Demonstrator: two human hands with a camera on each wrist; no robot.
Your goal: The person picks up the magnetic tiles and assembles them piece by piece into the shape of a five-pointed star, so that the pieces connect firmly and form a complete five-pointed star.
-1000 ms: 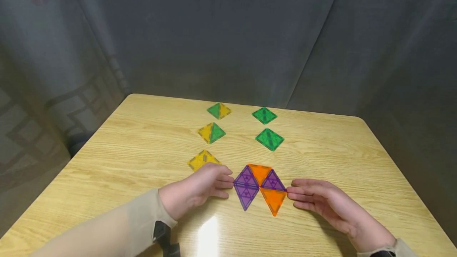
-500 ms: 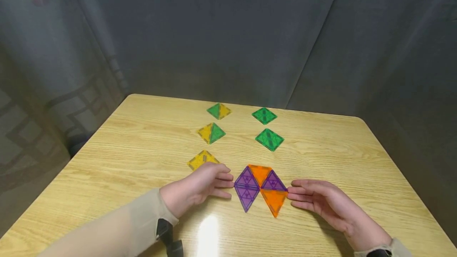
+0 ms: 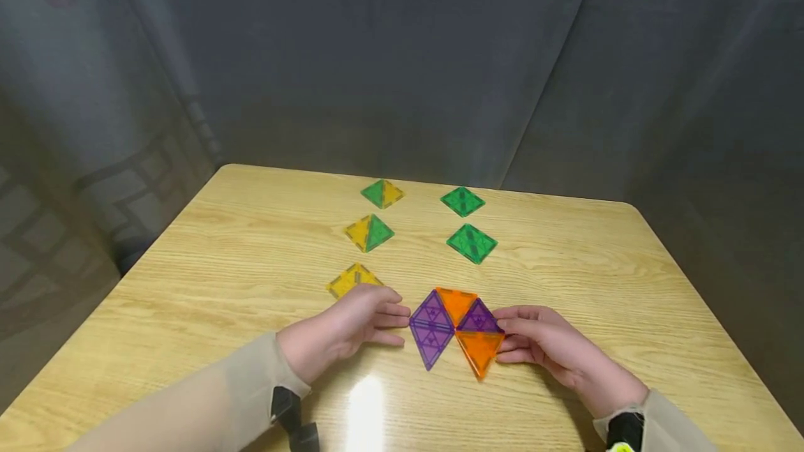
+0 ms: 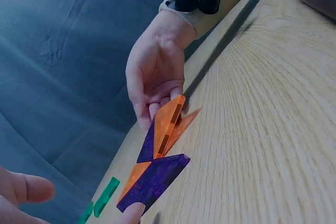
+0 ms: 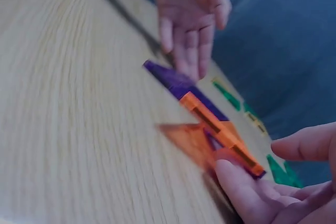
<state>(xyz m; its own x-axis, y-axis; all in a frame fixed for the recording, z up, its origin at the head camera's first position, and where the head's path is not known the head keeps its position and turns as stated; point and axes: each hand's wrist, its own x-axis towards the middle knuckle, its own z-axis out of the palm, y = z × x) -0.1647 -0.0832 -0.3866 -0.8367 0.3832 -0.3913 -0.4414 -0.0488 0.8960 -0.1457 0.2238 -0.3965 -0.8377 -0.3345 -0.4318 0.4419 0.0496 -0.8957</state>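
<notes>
Five triangular see-through magnetic tiles, three purple (image 3: pixel 429 344) and two orange (image 3: pixel 480 352), lie joined edge to edge in a fan. Straight fingers of my left hand (image 3: pixel 352 326) reach the fan's left purple corner; its thumb stands apart in the left wrist view. My right hand (image 3: pixel 553 347) has its fingertips at the fan's right corner, where purple meets orange. In the right wrist view a fingertip touches the orange tile (image 5: pixel 202 116), while the thumb (image 5: pixel 304 142) stays off it. An orange-tinted shadow shows beneath that raised tile.
Behind the fan, two green diamonds (image 3: pixel 472 243) of paired tiles lie on the right. Two green-and-yellow diamonds (image 3: pixel 369 232) lie on the left. My left hand partly covers a yellow diamond (image 3: pixel 348 280). Dark curtains hang past the wooden table (image 3: pixel 251 243).
My right hand has moved in to the left, its fingertips now overlapping the fan's right corner. The left hand and the tiles beyond stay about where they were.
</notes>
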